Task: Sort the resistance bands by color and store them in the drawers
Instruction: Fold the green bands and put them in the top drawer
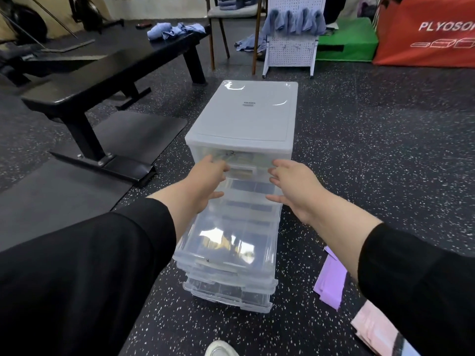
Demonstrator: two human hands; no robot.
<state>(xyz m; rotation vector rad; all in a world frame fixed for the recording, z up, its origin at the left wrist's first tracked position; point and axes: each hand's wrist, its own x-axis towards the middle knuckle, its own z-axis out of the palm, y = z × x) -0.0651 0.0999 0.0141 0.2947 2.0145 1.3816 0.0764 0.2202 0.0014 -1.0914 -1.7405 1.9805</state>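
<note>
The drawers form a clear plastic unit standing on the floor, several of them pulled out in steps toward the person. Purple bands and pink bands lie on the floor to the right, apart from the unit.

The left hand and right hand reach to either side of the top drawer's front, by its handle. Both have fingers spread and relaxed, holding nothing; whether the fingertips touch the plastic I cannot tell.

The step looks like pulling or pushing the top drawer. To do it well, press evenly with both hands so the drawer runs straight in its rails, and keep the light unit from sliding on the floor. One colour should go in each drawer.

The floor is dark speckled rubber. A black bench stands to the left on a mat. Behind are a white pegboard hung with blue cloths, a green box and a red box.
</note>
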